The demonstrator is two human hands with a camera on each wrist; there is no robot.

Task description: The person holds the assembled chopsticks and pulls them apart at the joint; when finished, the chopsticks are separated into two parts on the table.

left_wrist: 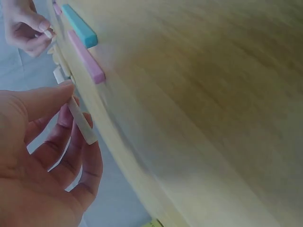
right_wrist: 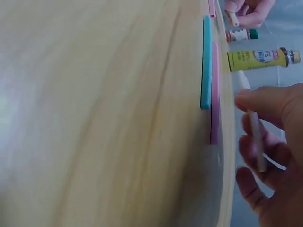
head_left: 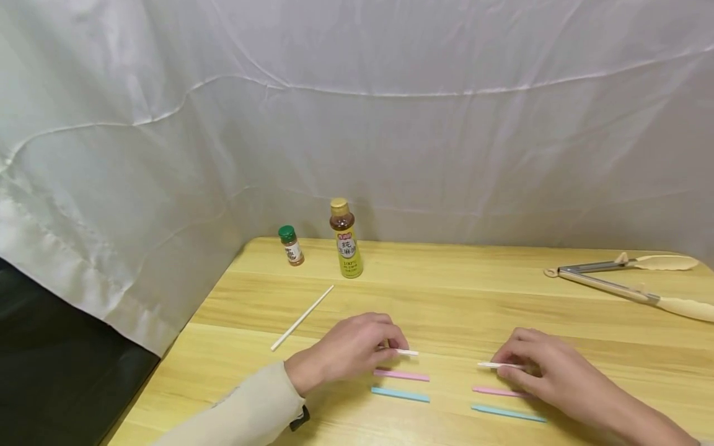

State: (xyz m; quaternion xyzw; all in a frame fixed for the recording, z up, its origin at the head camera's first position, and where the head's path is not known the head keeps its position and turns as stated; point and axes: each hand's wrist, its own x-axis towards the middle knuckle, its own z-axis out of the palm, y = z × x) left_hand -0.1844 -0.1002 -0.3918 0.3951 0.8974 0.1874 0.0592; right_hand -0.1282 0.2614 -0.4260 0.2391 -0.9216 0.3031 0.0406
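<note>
Between thumb and fingers my left hand pinches a short white plastic bar, held slightly above the table in the left wrist view. My right hand pinches another slim white bar, its tip pointing left in the head view. Nearer the person, a pink bar and a light blue bar lie parallel beside the left hand. A second pink bar, partly covered by the right hand, and a second light blue bar lie on the right.
A long thin white stick lies slanted at the left on the wooden table. Behind it stand a green-capped spice jar and a sesame oil bottle. Tongs lie far right. A pale curtain hangs behind.
</note>
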